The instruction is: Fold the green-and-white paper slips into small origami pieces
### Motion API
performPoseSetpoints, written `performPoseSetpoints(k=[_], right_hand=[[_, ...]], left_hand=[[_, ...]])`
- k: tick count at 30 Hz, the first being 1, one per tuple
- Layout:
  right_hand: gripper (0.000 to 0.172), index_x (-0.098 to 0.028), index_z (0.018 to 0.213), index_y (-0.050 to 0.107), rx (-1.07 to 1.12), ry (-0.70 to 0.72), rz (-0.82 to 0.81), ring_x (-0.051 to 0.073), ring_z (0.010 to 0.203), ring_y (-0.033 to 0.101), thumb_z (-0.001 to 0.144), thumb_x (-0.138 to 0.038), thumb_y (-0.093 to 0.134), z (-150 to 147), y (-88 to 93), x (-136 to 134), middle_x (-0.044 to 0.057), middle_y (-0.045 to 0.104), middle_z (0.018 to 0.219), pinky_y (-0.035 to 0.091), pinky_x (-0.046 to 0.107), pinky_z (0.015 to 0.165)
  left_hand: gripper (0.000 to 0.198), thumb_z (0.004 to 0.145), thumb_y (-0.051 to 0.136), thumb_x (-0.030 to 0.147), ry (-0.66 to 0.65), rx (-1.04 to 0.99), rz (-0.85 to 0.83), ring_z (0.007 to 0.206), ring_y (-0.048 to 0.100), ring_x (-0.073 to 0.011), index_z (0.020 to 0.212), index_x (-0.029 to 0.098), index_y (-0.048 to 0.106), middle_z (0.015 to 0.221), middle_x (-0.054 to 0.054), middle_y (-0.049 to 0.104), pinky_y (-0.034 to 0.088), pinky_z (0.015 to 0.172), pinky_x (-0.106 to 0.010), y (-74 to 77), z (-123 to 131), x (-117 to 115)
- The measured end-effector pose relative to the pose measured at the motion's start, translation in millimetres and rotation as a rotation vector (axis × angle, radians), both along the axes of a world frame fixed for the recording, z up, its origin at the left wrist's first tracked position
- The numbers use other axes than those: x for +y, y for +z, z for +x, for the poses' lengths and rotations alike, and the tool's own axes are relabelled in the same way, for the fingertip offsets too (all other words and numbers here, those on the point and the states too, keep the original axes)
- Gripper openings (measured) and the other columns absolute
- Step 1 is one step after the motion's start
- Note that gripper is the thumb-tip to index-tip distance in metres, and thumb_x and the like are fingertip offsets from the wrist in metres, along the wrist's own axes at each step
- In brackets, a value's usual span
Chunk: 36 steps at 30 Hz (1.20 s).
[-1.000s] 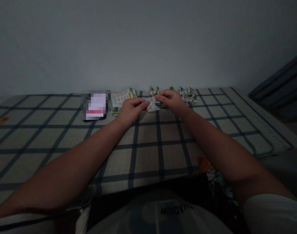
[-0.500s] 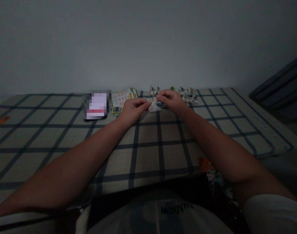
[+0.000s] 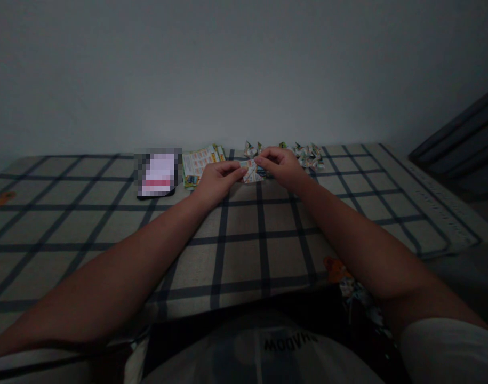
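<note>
Between my two hands is a small piece of folded printed paper, held just above the checked cloth. My left hand pinches its left edge between thumb and fingertips. At the upper right edge, the thumb and forefinger of my right hand grip the same paper. A stack of printed paper sheets, green, white and yellow, lies left of and behind my left hand. Several small folded paper pieces with pointed corners stand by the wall, behind and beside my right hand, which partly hides them.
A phone with a lit, blurred screen lies left of the stack. The checked tablecloth covers the table up to a pale wall. Dark striped fabric hangs at the right. An orange printed figure shows near the front edge.
Both hands keep nearly the same place and grip on the folded paper. Only a very slight shift of the fingers and paper shows.
</note>
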State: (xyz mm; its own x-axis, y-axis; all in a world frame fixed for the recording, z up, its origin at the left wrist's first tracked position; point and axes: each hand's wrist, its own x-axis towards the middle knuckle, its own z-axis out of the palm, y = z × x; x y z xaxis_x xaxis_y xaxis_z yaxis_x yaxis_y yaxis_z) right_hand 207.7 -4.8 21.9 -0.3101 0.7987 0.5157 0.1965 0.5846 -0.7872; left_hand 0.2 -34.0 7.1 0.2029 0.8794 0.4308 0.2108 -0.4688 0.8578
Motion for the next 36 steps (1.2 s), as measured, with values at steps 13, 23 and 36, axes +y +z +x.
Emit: performPoseSetpoints(k=[13,23,36], right_hand=[[0.045,-0.017,0.075,0.074,0.045,-0.001,-0.032,0.014,0.072,0.058,0.078,-0.061,0.072,2.9,0.2,1.7,0.002,0.068,0.072,0.046,0.028,0.069],[0.036,-0.017,0.087,0.078,0.065,-0.010,-0.044,0.016,0.081,0.066,0.075,-0.051,0.079,4.4,5.5,-0.7,0.005,0.077,0.086,0.053,0.029,0.076],[0.035,-0.017,0.086,0.081,-0.013,-0.078,-0.023,0.017,0.078,0.067,0.076,-0.050,0.079,4.2,5.6,-3.0,0.007,0.078,0.084,0.052,0.030,0.072]], left_hand=[[0.027,0.083,0.073,0.042,0.008,-0.025,0.030,0.063,0.054,-0.0119,0.071,0.018,0.073,0.067,0.000,0.065,0.040,0.061,-0.026,1.1,1.3,-0.9],[0.028,0.081,0.074,0.044,0.085,0.013,0.012,0.068,0.059,-0.0138,0.073,0.018,0.075,0.069,0.000,0.069,0.043,0.066,-0.026,2.1,-2.8,1.1],[0.037,0.078,0.078,0.054,0.077,-0.078,-0.059,0.063,0.057,-0.0124,0.073,0.018,0.073,0.068,-0.002,0.068,0.044,0.063,-0.026,1.6,0.7,0.8]])
